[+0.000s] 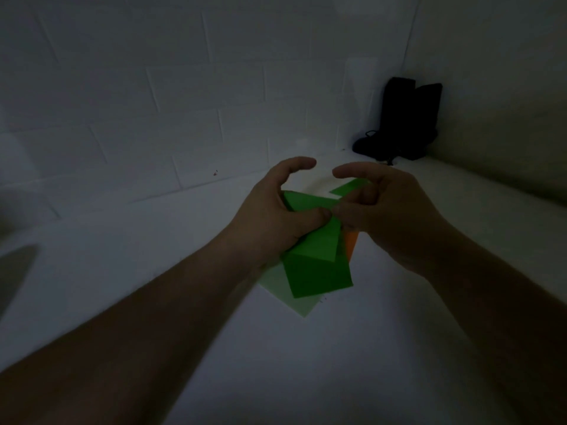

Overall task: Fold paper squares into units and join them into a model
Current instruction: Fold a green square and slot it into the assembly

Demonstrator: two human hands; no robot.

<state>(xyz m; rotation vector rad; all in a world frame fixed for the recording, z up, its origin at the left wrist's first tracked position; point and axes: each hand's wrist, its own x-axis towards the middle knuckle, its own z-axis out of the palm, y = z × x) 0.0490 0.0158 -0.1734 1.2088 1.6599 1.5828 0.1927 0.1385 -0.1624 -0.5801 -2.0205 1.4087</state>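
A bright green folded paper is held up over the white surface, in the middle of the view. My left hand pinches its upper part with thumb and curled fingers. My right hand pinches the same paper from the right, thumb to thumb with the left. A green strip of it pokes out beyond my right fingers. Under it lie a pale green sheet and an orange paper, mostly hidden.
A white table runs to a white block wall behind. A dark object stands in the far right corner. The light is dim.
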